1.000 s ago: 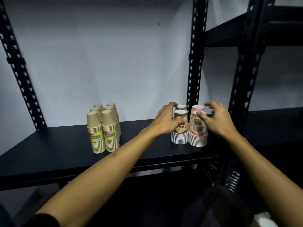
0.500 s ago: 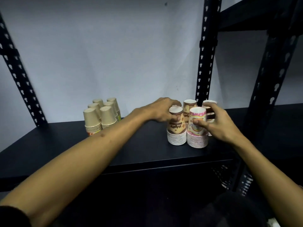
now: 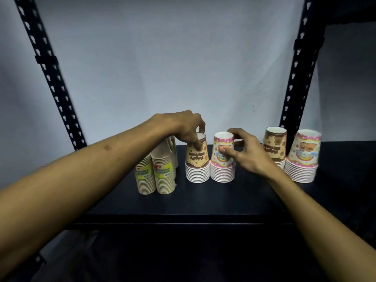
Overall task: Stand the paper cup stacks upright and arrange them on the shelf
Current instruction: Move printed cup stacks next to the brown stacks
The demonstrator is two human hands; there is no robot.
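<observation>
Two bare forearms enter from 7 and 5 o'clock and reach over the front edge of the black shelf [image 3: 183,204]. Nearest the viewer, at about 9 o'clock of the group, the kraft cup stacks [image 3: 155,176] with yellow-green labels stand inverted and packed together, partly hidden by the left wrist. Just to their right, the brown-print cup stack [image 3: 197,165] stands upright on the shelf, rims down; the left hand [image 3: 183,127] grasps its top cup from above, thumb on the front face and fingers over the far edge. Touching or nearly touching it at 3 o'clock stands the pink-print cup stack [image 3: 222,165]; the right hand [image 3: 246,153] grasps its top cup, thumb on the near face, fingers curled round the back. Farther right, apart from this pair, a second brown-print stack [image 3: 274,147] and a second pink-print stack [image 3: 303,159] stand side by side, untouched. Behind, perforated black uprights [image 3: 295,78] rise against a pale wall [image 3: 162,58].
</observation>
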